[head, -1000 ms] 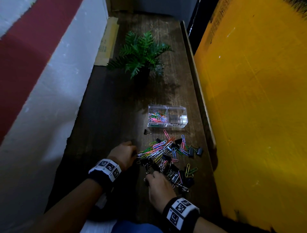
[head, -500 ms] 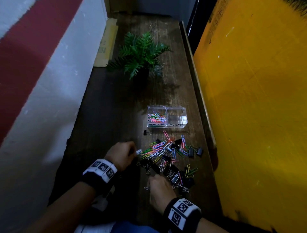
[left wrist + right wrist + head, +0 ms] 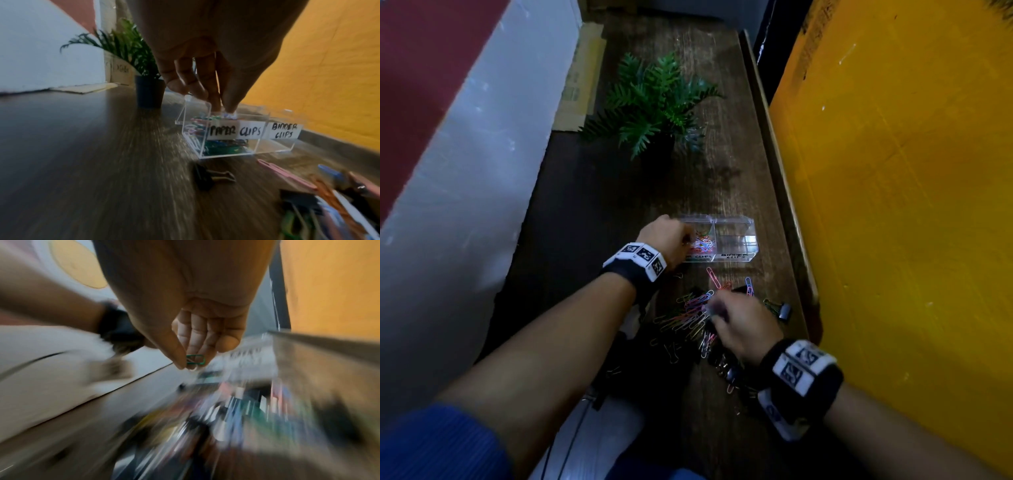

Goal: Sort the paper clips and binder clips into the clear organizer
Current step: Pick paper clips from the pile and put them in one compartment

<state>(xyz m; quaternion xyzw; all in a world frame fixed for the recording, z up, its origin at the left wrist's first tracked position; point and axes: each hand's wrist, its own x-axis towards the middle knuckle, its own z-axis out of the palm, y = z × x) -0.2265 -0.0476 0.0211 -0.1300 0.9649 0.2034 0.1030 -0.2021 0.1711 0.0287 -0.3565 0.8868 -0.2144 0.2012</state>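
My left hand point(image 3: 205, 78) is over the paper-clip side of the clear organizer point(image 3: 736, 255), fingertips bunched on something pale at the rim; I cannot tell what, or whether it is gripped. My right hand point(image 3: 197, 344) pinches a green paper clip point(image 3: 196, 361) above the loose pile point(image 3: 693, 317) on the desk point(image 3: 585, 222). I'd let the left drop straight down inside the walls, clear it sideways, then bring the right over the same side. The binder-clip side looks bare; a black binder clip point(image 3: 205, 177) lies just before the organizer.
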